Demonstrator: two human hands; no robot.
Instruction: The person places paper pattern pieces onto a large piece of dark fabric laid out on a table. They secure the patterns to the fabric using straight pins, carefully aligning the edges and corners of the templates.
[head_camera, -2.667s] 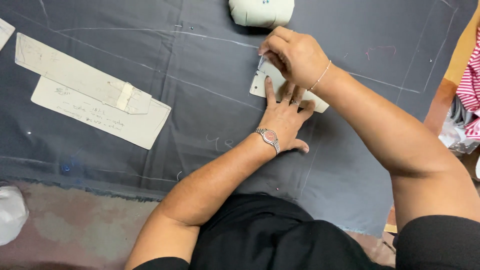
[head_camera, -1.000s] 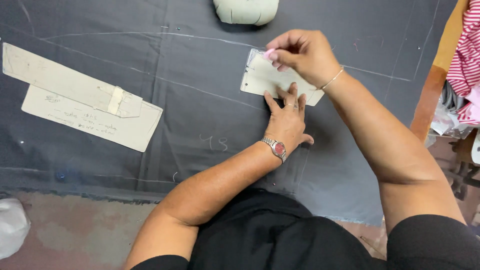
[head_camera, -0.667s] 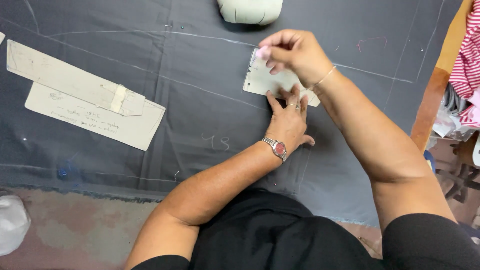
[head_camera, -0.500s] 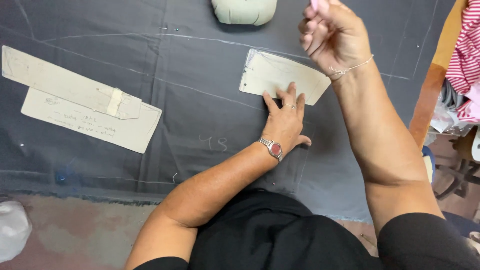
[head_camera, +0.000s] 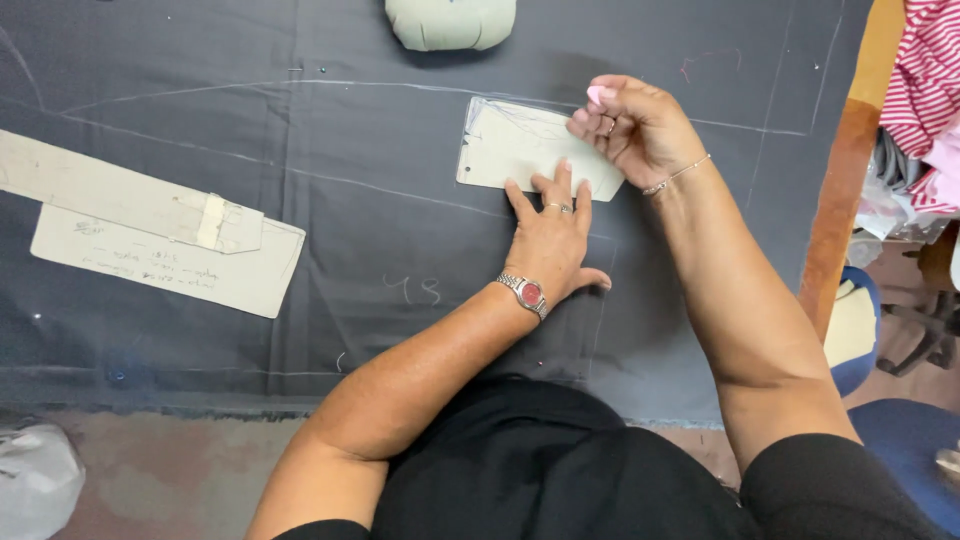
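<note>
- The small card pattern piece (head_camera: 520, 150) lies flat on the dark cloth (head_camera: 400, 260), near the far edge of the worktop and right of its middle.
- Its long axis runs left to right, dipping slightly toward the right. The square end with rounded corners points left; the right end is hidden under the right hand.
- The left hand (head_camera: 550, 235) presses the near edge of the piece with spread fingertips, palm flat on the cloth, holding nothing.
- The right hand (head_camera: 635, 130) is curled narrow at the piece's right end, pinching a small pink piece of chalk (head_camera: 598, 95) between thumb and fingers.
- Step in hand, as judged: tracing the outline of the piece onto the cloth. A pale line already shows along the piece's far edge.
- The next move calls for steady left-hand pressure, so the piece does not shift, and chalk kept tight against the card edge.
- Two long card pattern strips (head_camera: 160, 240) lie well apart toward the left edge; a pale green pincushion (head_camera: 450, 22) sits at the far edge.
</note>
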